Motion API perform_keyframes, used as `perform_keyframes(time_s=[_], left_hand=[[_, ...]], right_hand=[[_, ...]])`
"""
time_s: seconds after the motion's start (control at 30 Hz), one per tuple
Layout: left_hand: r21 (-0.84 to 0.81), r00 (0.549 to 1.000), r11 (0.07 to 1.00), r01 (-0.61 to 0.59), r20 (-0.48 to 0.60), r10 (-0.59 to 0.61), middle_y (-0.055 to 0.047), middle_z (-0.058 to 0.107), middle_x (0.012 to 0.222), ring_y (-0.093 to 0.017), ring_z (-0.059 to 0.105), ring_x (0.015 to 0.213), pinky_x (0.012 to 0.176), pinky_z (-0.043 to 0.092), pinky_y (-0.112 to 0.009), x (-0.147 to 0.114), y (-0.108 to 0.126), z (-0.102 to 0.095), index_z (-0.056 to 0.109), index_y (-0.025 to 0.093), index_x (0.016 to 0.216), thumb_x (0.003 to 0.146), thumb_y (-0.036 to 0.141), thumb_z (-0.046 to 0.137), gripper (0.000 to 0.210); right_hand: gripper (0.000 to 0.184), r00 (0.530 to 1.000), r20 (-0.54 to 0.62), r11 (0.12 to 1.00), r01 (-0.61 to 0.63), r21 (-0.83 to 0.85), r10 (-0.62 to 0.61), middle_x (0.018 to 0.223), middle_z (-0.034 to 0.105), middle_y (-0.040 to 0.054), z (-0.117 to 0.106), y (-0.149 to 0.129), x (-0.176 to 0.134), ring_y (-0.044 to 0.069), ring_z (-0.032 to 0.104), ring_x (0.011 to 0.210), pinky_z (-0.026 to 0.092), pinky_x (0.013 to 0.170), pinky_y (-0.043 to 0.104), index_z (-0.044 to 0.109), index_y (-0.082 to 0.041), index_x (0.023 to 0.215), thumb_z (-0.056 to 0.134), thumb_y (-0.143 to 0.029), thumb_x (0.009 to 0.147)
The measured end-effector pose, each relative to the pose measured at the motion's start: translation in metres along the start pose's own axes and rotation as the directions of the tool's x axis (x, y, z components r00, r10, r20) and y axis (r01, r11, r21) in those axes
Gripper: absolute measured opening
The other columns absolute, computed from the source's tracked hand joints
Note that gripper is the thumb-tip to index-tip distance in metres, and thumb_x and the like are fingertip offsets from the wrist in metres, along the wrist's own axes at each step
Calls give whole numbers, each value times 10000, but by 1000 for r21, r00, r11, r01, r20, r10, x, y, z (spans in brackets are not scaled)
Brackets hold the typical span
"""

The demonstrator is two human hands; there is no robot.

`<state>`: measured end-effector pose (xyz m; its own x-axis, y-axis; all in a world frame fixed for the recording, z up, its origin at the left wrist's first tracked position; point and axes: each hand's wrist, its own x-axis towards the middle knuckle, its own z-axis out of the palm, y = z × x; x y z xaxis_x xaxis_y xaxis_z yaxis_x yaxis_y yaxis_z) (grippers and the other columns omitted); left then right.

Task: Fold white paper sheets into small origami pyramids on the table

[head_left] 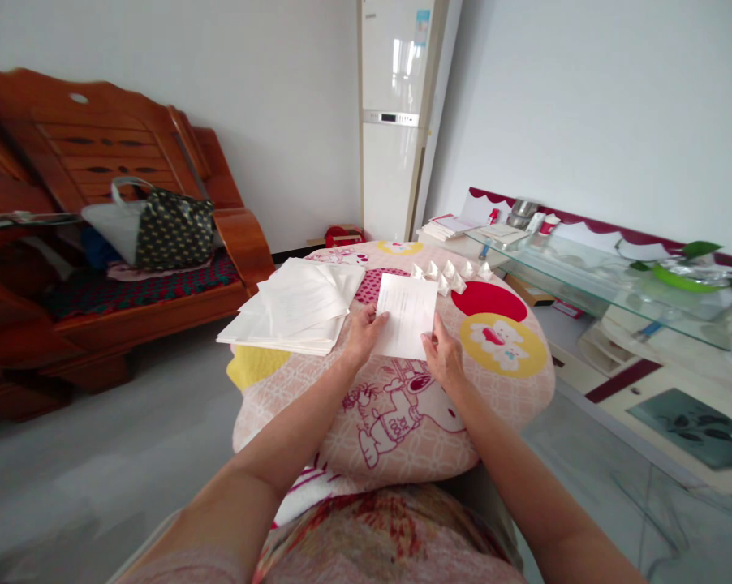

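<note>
A white sheet of paper with faint print is held up over the cloth-covered round table. My left hand grips its left edge, thumb on the front. On the lower right edge, my right hand pinches the same sheet. Left of my hands lies a loose stack of white papers, its top sheets turned at angles. Several small folded white paper pieces stand grouped behind the sheet, toward the right. The fingers behind the sheet are hidden.
On the left stands a wooden sofa with a dark patterned bag. A glass-topped stand runs along the right wall, carrying papers, metal containers and a green dish. A tall white air conditioner fills the far corner.
</note>
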<state>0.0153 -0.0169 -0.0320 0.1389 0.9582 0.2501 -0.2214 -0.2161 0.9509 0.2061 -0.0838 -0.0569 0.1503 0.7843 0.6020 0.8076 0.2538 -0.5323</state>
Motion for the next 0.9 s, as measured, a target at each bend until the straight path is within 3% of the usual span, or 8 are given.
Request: perform_keyframes(time_s=[0.33, 0.5, 0.6, 0.67, 0.77, 0.9], left_hand=[[-6, 1000, 1000, 0, -6, 0, -20, 715, 816, -163, 634, 703, 658, 501, -268, 3, -8, -2, 667, 166, 899, 740, 443, 747, 328], [-2, 1000, 1000, 13, 6, -13, -25, 719, 822, -177, 645, 720, 659, 511, -277, 2, -6, -2, 681, 176, 915, 744, 454, 755, 335], [-11, 997, 999, 35, 72, -34, -23, 717, 795, -187, 646, 710, 644, 513, -285, 0, -2, 0, 693, 185, 918, 735, 469, 772, 346], [-1, 993, 1000, 27, 115, -27, -25, 717, 789, -193, 647, 707, 623, 505, -283, -2, 1, 1, 699, 189, 905, 730, 480, 787, 351], [24, 988, 1000, -17, 157, 13, -23, 715, 791, -186, 635, 689, 577, 469, -264, -5, 5, 3, 712, 184, 891, 723, 497, 806, 368], [57, 981, 998, -25, 192, 13, -20, 703, 744, -181, 630, 659, 570, 469, -268, -8, 9, 3, 740, 172, 839, 751, 599, 781, 438]], right_hand=[[644, 999, 6, 999, 35, -42, -34, 879, 759, 153, 1, 3, 0, 259, 671, 750, 558, 745, 368, 537, -20, 1483, 447, -376, 954], [472, 982, -126, 989, 147, 16, -144, 1163, 729, 179, -2, -1, 3, 304, 670, 1065, 554, 955, 460, 644, -152, 1355, 504, -305, 932], [371, 971, -180, 983, 169, 71, -154, 1202, 716, 180, -7, -2, 7, 321, 647, 1143, 527, 1020, 499, 699, -168, 1214, 574, -332, 906], [326, 976, -192, 982, 130, 137, -102, 1148, 734, 161, -10, -2, 9, 314, 662, 1090, 541, 985, 482, 718, -180, 1123, 616, -371, 879], [293, 991, -111, 947, -32, 320, 71, 916, 745, 82, -14, -2, 11, 259, 674, 838, 570, 790, 404, 713, -191, 991, 667, -432, 831], [299, 950, 92, 739, -291, 607, 299, 717, 697, 18, -16, -2, 12, 212, 629, 658, 516, 635, 338, 688, -184, 812, 739, -469, 736]])
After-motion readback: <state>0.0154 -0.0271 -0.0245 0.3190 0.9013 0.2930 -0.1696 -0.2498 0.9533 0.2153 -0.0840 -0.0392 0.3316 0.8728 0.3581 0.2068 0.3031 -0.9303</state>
